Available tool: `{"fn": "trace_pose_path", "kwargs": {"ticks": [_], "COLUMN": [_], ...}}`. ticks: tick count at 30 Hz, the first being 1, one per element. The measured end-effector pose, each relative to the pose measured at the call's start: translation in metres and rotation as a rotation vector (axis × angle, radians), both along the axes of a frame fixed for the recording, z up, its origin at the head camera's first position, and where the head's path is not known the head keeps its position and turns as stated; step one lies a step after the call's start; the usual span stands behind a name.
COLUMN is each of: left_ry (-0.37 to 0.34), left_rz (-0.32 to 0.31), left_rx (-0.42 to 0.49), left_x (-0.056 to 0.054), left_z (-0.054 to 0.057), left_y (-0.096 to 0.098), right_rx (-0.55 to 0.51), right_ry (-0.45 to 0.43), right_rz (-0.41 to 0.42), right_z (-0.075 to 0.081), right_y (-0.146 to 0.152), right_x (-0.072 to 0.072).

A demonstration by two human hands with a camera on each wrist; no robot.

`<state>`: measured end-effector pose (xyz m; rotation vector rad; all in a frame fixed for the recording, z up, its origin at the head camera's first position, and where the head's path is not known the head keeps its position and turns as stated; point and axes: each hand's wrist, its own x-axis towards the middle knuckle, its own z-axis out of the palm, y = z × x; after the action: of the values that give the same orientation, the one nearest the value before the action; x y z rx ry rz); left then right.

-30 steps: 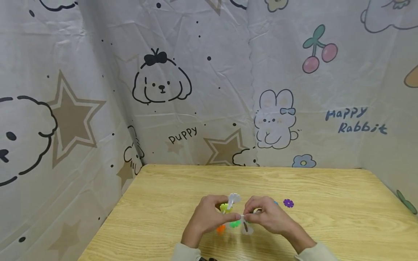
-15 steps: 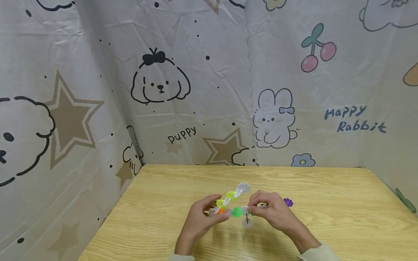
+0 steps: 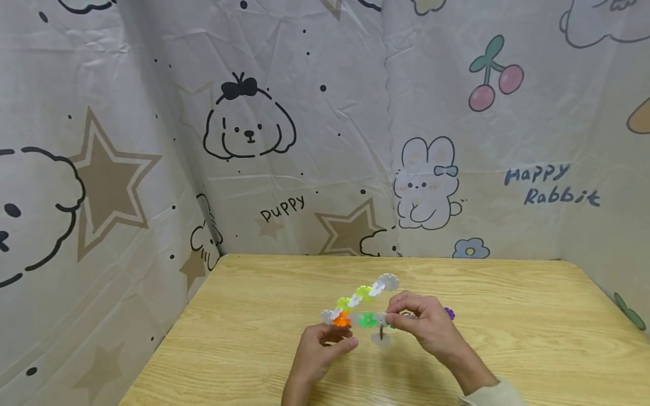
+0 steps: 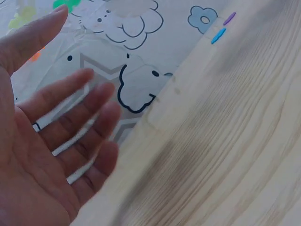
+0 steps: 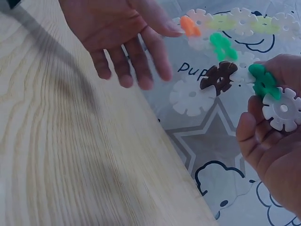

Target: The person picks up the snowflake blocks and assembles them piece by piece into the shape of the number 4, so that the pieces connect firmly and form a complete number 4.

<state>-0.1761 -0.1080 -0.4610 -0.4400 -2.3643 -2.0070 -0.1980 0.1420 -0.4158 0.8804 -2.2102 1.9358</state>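
My right hand [image 3: 424, 327] pinches a chain of interlocking snowflake discs between thumb and fingers, holding it above the table. The chain bends back on itself: a green disc [image 3: 368, 320] and an orange disc [image 3: 342, 319] make up its near run, while yellow discs [image 3: 363, 292] and white ones climb to a white disc [image 3: 390, 282] at the far end. In the right wrist view, a brown disc [image 5: 220, 77] carries a white disc [image 5: 193, 97] as a side branch. Another green disc [image 5: 264, 82] sits by the right fingers. My left hand [image 3: 321, 355] is just below the orange disc, its fingers relaxed and apart.
A purple disc [image 3: 449, 313] lies on the wooden table [image 3: 244, 338] behind my right hand. Near it in the left wrist view is a blue disc [image 4: 218, 36]. A patterned cloth [image 3: 304, 141] hangs along the table's back and sides.
The disc chain has risen and swung into fuller view. My left hand, earlier holding it, has let go and dropped slightly. My right hand keeps its pinch, having shifted a little right.
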Motion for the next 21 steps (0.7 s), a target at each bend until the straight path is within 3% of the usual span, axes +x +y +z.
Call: {"fn": "trace_pose_path", "kwargs": {"ticks": [9,15,21], "left_ry": [0.054,0.103,0.112], "left_rz": [-0.004,0.028,-0.009], "left_rx": [0.227,0.352,0.456], "left_x": [-0.001,-0.002,-0.002], "left_z": [-0.002,-0.009,-0.01], "left_y": [0.023,0.033,0.037], "right_rx": [-0.026,-0.037,-0.04], "right_ry": [-0.017,-0.019,0.001], "right_rz": [0.01,0.035,0.079], "right_z": [-0.002,-0.006,-0.007], "right_y": [-0.008,-0.012,-0.016], "right_x": [0.002,0.001,0.001]}}
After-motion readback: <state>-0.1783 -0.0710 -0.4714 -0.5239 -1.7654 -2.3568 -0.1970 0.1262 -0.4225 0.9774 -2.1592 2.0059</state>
